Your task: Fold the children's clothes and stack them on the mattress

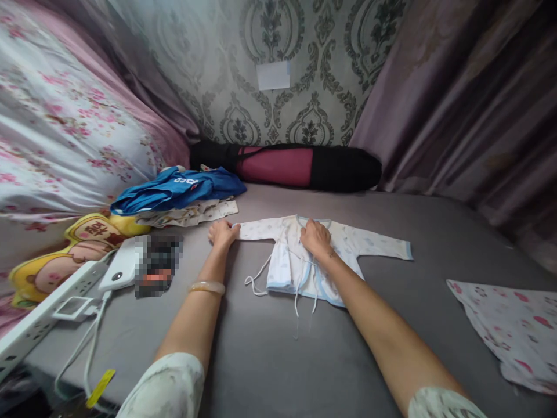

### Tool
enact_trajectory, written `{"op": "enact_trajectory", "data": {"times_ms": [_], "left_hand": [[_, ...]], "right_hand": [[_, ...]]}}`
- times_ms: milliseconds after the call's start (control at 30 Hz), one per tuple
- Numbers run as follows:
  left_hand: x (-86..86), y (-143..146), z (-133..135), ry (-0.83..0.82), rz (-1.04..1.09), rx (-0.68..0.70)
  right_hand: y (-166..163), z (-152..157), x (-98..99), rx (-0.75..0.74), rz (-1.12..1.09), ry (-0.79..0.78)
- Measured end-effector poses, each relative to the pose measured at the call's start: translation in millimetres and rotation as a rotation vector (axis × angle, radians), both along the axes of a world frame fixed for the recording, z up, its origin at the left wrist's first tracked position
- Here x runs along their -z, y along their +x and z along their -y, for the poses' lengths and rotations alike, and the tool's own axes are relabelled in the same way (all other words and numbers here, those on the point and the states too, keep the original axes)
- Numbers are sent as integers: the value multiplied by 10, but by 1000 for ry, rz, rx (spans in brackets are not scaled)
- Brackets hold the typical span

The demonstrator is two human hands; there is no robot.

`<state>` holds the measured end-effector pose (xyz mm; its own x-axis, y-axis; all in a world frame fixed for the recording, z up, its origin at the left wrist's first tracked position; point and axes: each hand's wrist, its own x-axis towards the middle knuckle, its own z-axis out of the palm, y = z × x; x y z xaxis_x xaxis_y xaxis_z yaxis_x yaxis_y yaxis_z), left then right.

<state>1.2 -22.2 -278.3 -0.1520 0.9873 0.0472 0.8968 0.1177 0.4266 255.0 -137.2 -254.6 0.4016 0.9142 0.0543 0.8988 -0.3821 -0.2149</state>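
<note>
A small white baby shirt (348,244) with light blue trim and loose tie strings lies spread flat on the grey sheet (278,348), sleeves out to both sides. My left hand (221,233) pinches the cuff of the shirt's left sleeve, fingers closed on the fabric. My right hand (315,237) rests on the shirt's collar at the neck, fingers curled down onto the cloth. A pale bangle (208,287) sits on my left wrist.
A blue garment (178,188) lies on a patterned cloth (191,213) at the back left. A pink-and-black roll (287,165) lies along the wall. White power strip (52,305) and phone (122,267) at left; a floral cloth (513,325) at right; curtains hang on the right.
</note>
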Motion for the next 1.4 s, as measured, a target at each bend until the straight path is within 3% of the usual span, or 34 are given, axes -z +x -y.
{"op": "enact_trajectory", "data": {"times_ms": [100,333,567,700,867,1067,1200,1400], "left_hand": [[20,35,37,30,47,-16],[-25,111,96,75,135,112],[2,69,47,150,149,388],[30,57,-16,117,78,375],[76,50,-71,127,63,360],[193,31,-109,222,164,362],[234,39,-124,245,206,336],[247,45,-139,256,248,338]], "right_hand": [[30,11,0,-7,-28,-63],[-7,7,10,-83,94,-67],[107,79,-101,-225,166,-101],[96,155,-123,-238,312,-95],[46,154,-114,-209,328,-101],[-36,-1,-181,-140,257,-146],[-88,-188,-196,-54,147,-52],[-70,-480,-20,57,27,23]]}}
